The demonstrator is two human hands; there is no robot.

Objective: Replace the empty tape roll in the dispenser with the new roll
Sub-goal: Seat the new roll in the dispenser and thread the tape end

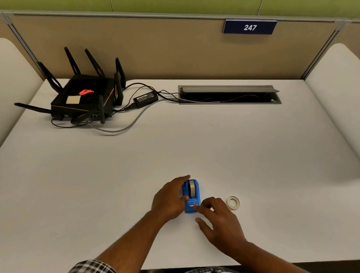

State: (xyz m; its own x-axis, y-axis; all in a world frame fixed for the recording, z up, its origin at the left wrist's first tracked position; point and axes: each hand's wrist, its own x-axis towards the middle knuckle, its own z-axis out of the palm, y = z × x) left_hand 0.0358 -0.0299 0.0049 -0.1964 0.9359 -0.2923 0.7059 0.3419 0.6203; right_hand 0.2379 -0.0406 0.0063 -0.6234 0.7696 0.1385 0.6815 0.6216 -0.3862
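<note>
A blue tape dispenser (194, 200) stands on the white desk (132, 164) near the front edge, with a tape roll (191, 188) seated upright in it. My left hand (171, 199) wraps around the dispenser's left side, fingers over its back and thumb on its near side. My right hand (219, 222) rests just right of it, with fingertips touching the cutter end at the dispenser's front; whether they pinch a tape end cannot be told. A second, whitish tape roll (233, 202) lies flat on the desk to the right, untouched.
A black router (83, 97) with several antennas sits at the back left, with its power brick (145, 99) and cables trailing into an open cable tray (229, 95) at the back centre. Beige partition walls close the desk behind and at both sides.
</note>
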